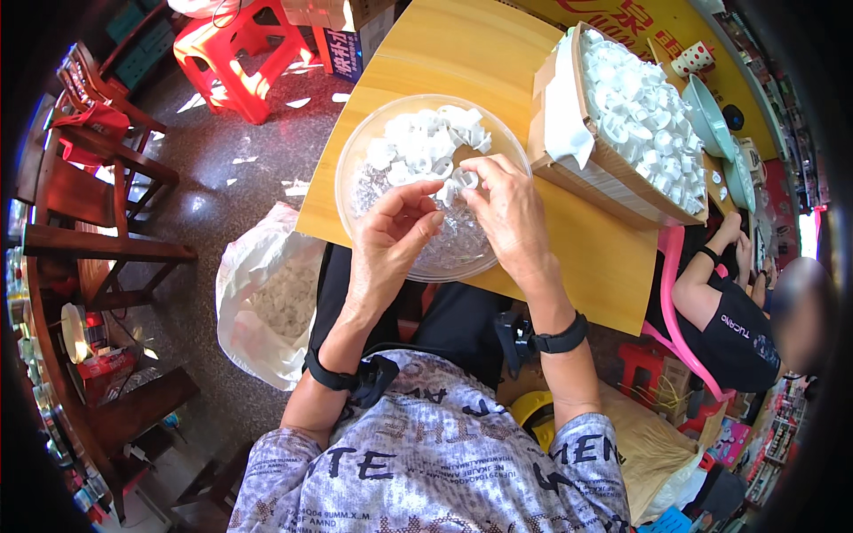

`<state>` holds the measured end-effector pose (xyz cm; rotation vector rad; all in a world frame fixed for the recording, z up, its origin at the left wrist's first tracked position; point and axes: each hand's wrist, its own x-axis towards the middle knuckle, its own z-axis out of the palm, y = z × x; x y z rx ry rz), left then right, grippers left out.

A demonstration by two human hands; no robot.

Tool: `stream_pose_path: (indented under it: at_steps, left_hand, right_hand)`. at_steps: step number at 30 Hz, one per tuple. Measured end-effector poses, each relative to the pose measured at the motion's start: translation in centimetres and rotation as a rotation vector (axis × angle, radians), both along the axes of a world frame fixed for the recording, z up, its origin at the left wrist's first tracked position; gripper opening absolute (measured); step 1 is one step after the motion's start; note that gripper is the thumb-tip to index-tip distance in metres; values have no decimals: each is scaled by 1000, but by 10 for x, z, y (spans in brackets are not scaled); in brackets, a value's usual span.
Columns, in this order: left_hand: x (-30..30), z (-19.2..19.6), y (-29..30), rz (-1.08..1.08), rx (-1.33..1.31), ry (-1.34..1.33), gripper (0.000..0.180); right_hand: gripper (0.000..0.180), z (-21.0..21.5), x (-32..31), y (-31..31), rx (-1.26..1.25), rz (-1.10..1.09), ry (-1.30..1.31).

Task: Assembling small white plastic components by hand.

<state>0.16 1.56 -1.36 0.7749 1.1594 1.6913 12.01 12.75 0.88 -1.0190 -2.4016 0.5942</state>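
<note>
**Two Hands at a Bowl of Small White Plastic Pieces**

Far left: dark wooden chairs [89, 204] stood on the speckled floor, with a red plastic stool [233, 62] beyond them near the top edge.

Left of the knees: a white plastic bag [267, 311] sat open on the floor, holding a heap of small whitish pieces.

Centre: a clear round plastic bowl [355, 151] rested on the yellow wooden counter [462, 53], at its near edge. White plastic pieces [418, 142] were piled in its far half; a layer of clear pieces [444, 249] covered its near half.

Left hand [391, 235]: over the bowl's near side, wrist in a black strap, fingers [418, 209] curled inward with thumb and forefinger pinched together. Whether anything lay between them could not be told.

Right hand [511, 218]: over the bowl's right side, wrist likewise in a black strap, fingers [475, 178] closed on a small white plastic piece [464, 180] held just above the pile. The two hands' fingertips were near each other.

Right of the bowl: a tilted cardboard box [613, 182], lined with white sheet and full of white plastic pieces, stood on the counter just beside the bowl.

Far right: pale green bowls [706, 115] lay on the counter past the box. Another person in a black shirt [737, 329] sat on a pink chair [671, 302].
</note>
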Motion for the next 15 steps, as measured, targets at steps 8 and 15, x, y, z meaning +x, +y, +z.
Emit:
stream_pose_path:
  at_steps: [8, 15]
  left_hand:
    - [0, 1, -1, 22, -12, 26, 30]
    - [1, 5, -5, 52, 24, -112, 29]
  right_hand:
    - [12, -5, 3, 7, -57, -6, 80]
    - [12, 0, 17, -9, -942, 11, 559]
